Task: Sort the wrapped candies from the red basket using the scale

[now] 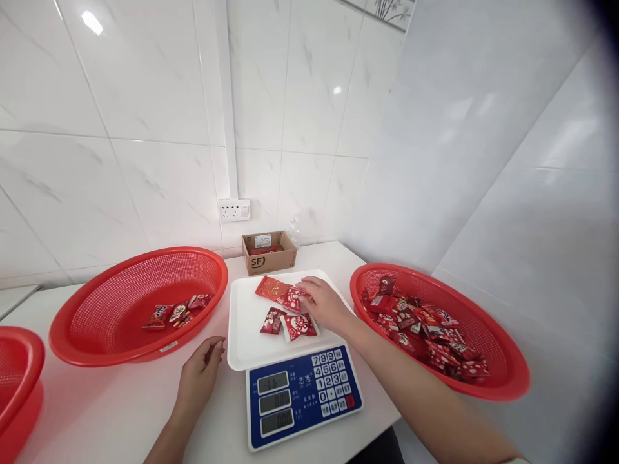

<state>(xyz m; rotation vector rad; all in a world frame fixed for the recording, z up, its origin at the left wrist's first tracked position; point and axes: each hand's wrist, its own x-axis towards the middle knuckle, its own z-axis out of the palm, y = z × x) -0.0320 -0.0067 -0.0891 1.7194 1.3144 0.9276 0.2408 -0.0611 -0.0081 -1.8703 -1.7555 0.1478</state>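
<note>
My right hand (325, 301) is over the scale's white tray (246, 351), its fingers closed on a small red snack packet with white dots (294, 298). Touching that packet is a longer red packet with gold print (271, 289). Nearer to me on the tray lie a dark red packet (273, 320) and a red-and-white packet (298, 327). My left hand (199, 374) rests by the tray's left edge, fingers curled in with nothing visible in them. The blue keypad panel (304, 398) of the scale faces me; its display digits are faint.
At right, a red basket (512, 380) holds many red packets. Another red basket (91, 303) at left holds several packets, and part of a third basket (29, 348) shows at the far left. A cardboard box (273, 261) stands behind the tray, below a wall socket (235, 210).
</note>
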